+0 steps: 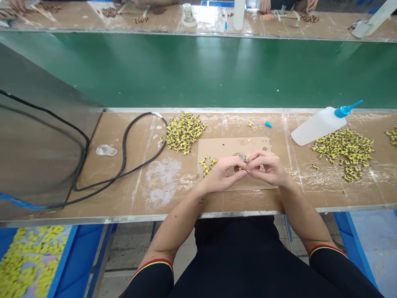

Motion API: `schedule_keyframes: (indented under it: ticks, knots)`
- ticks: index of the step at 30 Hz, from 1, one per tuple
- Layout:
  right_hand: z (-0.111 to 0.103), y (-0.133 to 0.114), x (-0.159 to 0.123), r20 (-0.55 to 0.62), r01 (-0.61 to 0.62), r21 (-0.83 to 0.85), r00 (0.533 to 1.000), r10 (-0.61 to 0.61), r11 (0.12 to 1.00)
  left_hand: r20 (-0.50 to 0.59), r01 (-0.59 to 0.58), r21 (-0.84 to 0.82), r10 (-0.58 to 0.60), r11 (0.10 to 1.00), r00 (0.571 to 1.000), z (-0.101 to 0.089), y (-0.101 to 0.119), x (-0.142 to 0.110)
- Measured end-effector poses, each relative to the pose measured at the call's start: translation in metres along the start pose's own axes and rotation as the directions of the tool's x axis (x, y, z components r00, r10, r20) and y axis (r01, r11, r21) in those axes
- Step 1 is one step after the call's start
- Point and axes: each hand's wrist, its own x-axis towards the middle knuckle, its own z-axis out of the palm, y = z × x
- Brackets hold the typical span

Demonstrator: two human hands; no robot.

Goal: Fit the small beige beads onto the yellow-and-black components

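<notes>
Head view: the left hand [221, 174] and right hand [265, 167] press close together, fingertips pinching a tiny piece [247, 167], too small to make out, held steady low over a cardboard sheet [229, 147]. Loose yellow pieces [184, 132] lie ahead-left; a squeeze bottle [319, 125] stands ahead-right.

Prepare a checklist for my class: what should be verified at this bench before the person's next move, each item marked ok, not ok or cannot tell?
1. Left hand and right hand together above the cardboard sheet: ok.
2. Tiny piece pinched between the fingertips: cannot tell, too small to make out.
3. Pile of yellow-and-black parts beside the sheet, clear of the hands: ok.
4. Black cable apart from both hands: ok.
5. Plastic squeeze bottle with blue nozzle, lying on its side rather than upright: not ok.
</notes>
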Motion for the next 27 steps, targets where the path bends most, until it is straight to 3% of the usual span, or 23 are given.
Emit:
schedule_keyframes:
  ticks: [4,14,21,24,27]
  knots:
    - [0.0022,-0.0008,0.0014,-0.014,0.032,-0.037,0.999,-0.032,0.999,-0.01,-0.021,-0.036,0.02,0.999,1.0,-0.0006,-0.0016,-0.0005]
    - [0.004,-0.0028,0.0025,-0.03,0.035,-0.072,0.999,-0.038,0.997,-0.032,0.079,-0.058,-0.081,0.995,0.996,-0.0011,-0.001,-0.0006]
    - [0.0034,-0.0023,0.0019,-0.005,0.006,0.005,1.0,-0.006,1.0,-0.134,0.084,-0.116,-0.1,0.99,0.986,0.0011,-0.0068,-0.0011]
    - [0.0026,-0.0021,0.0015,0.016,-0.011,-0.002,1.0,0.011,1.0,-0.225,0.003,-0.018,-0.007,1.0,0.974,0.0005,-0.007,-0.0018]
    - [0.0014,-0.0031,0.0021,0.076,-0.067,-0.036,0.995,0.07,0.997,-0.218,-0.118,0.107,0.139,0.987,0.966,-0.0021,-0.0031,-0.0027]
